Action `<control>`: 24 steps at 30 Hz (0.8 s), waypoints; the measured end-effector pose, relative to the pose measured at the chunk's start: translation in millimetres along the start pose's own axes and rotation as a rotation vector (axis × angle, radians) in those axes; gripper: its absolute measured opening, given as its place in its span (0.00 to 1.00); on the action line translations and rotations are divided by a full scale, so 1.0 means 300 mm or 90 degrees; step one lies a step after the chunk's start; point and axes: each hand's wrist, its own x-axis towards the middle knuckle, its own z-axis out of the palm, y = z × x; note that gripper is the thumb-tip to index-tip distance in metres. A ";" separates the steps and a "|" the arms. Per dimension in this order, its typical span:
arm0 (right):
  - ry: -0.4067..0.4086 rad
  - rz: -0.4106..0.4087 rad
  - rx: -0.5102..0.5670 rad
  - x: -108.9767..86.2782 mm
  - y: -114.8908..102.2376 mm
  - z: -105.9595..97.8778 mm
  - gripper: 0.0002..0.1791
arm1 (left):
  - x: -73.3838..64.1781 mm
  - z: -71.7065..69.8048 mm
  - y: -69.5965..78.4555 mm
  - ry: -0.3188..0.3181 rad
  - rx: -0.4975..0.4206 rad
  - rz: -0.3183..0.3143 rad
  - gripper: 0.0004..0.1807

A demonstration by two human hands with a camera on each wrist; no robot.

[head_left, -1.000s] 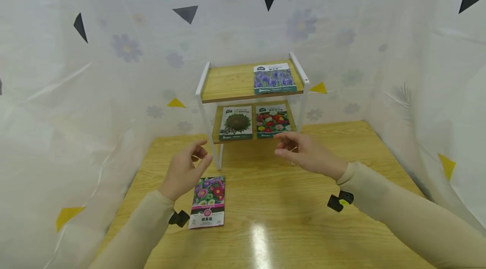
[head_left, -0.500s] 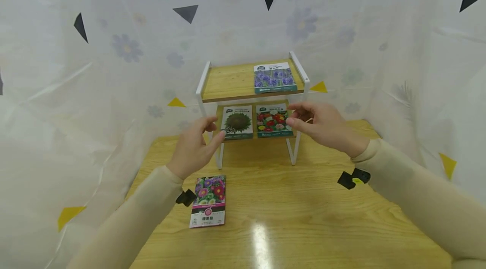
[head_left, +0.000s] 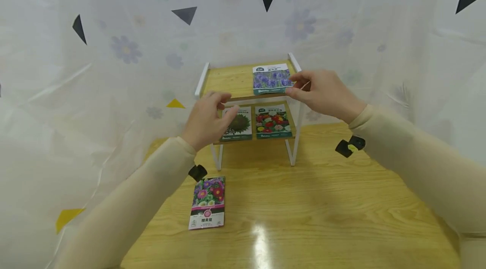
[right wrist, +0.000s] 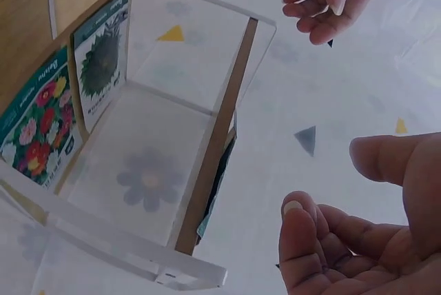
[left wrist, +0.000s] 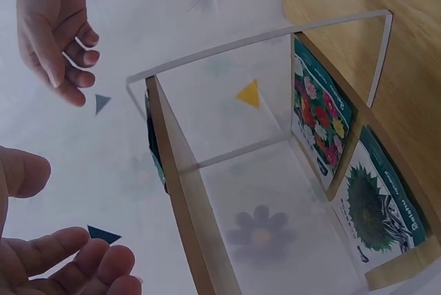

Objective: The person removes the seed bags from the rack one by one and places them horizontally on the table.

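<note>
My right hand [head_left: 325,93] hovers in front of the top shelf's right end, thumb and fingers apart with nothing between them. Nearest to it lies a seed packet with purple flowers [head_left: 271,79]; the right wrist view shows a gap between them. My left hand [head_left: 206,120] is raised before the rack's left side, its fingers loosely bent and holding nothing. It partly covers the sunflower seed packet [head_left: 240,124] on the lower shelf. Beside that packet lies one with red and mixed flowers [head_left: 272,122]. A pink-banded flower seed packet [head_left: 207,203] lies on the table.
The two-tier rack [head_left: 224,79] has wooden shelves and a white frame, and stands at the back of the wooden table [head_left: 288,210]. Behind it hangs a pale flowered sheet [head_left: 235,20] with black, grey and yellow triangles.
Both hands have risen and moved forward, from about lower-shelf height toward the top shelf. The packets and rack have stayed in place.
</note>
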 end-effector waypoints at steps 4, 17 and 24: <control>-0.019 0.028 -0.026 0.056 -0.001 -0.027 0.31 | 0.060 0.008 0.020 -0.014 -0.005 -0.013 0.27; -0.091 0.065 -0.135 0.219 0.004 -0.013 0.23 | 0.228 0.047 0.072 -0.063 0.024 -0.118 0.28; -0.120 0.104 -0.200 0.280 -0.015 0.002 0.24 | 0.314 0.059 0.073 -0.076 0.040 -0.159 0.31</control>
